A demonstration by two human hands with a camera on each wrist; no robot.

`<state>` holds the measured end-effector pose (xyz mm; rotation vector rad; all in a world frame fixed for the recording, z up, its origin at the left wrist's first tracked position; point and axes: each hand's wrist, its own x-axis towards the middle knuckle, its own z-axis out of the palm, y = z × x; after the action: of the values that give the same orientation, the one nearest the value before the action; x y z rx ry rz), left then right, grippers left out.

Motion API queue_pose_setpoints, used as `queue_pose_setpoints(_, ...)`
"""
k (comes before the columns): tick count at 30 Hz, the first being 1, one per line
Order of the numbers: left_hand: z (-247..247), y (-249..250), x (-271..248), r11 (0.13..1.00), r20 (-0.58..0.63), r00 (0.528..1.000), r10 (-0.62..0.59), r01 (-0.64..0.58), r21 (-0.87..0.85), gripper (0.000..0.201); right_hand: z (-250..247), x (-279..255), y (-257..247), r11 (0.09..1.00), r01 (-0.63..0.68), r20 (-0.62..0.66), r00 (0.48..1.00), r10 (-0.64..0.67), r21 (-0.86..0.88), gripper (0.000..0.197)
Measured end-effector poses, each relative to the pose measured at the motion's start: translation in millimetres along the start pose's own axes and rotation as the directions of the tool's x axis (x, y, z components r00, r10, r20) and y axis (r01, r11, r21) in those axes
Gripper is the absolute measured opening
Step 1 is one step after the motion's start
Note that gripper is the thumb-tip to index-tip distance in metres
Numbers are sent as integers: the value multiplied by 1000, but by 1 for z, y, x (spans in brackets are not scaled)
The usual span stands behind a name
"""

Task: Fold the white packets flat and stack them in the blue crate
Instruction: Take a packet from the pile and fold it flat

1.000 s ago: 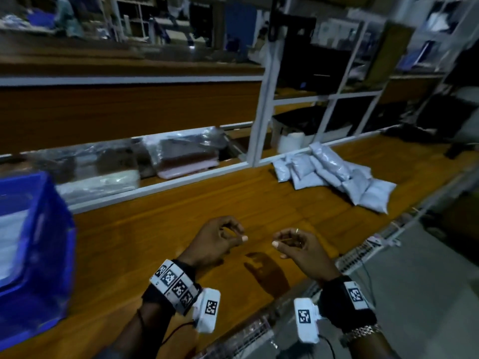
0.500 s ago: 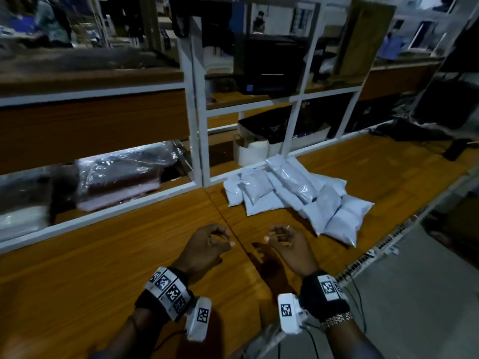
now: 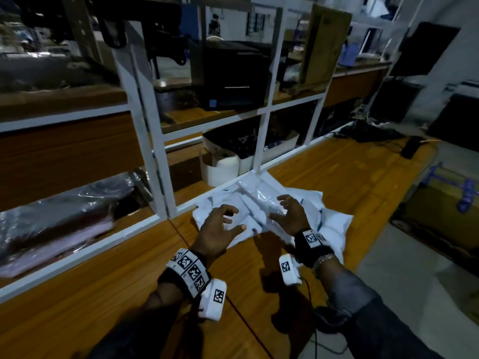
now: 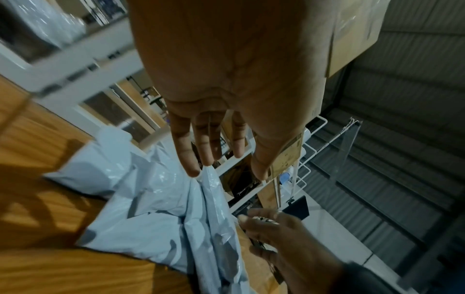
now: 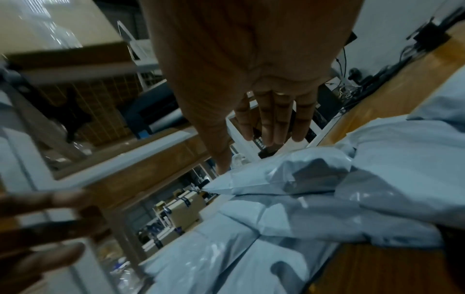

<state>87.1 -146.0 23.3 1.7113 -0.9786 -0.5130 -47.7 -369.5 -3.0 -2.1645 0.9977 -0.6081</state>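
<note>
Left hand [image 3: 216, 233] fingers spread, right hand [image 3: 290, 216] likewise, above white packets [image 3: 334, 224]

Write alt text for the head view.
Both hands, left hand and right hand, reach with spread fingers over a pile of white packets on a wooden bench, beside a white shelf frame.

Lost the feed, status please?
Left hand and right hand open, fingers spread above heap of white plastic packets on wooden bench. Nothing gripped. Nothing blocking.
</note>
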Motion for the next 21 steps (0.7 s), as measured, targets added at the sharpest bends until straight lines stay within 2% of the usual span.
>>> queue_pose_setpoints(3,3,1,23,999,15,999,-34,34,-32,39,8,37,8,974,-90,19,995,96,-209,88)
queue_pose_setpoints(6,2,-11,35,992,34,997,-67,71,-105,40,23,65,20,904,-100,37,991,127,-416,101)
queue_pose_setpoints(9,-2,-34,33,987,41,996,-74,79,-137,40,33,81,31,865,-119,66,983,173,-487,119)
queue_pose_setpoints(11,-9,-49,30,994,20,999,-50,52,-100,42,36,85,34,854,-138,51,981,189,-501,118)
queue_pose_setpoints(15,-22,-57,15,1000,-37,999,-15,15,-5,44,34,77,21,862,-90,22,993,116,-500,99)
queue_pose_setpoints(18,-31,-53,-3,998,-76,997,30,-25,57,48,33,46,-1,900,-7,-43,999,-13,-437,89)
queue_pose_setpoints(21,-45,-47,-25,983,-117,989,89,-68,169,54,39,4,-16,937,66,-32,996,-82,-342,91)
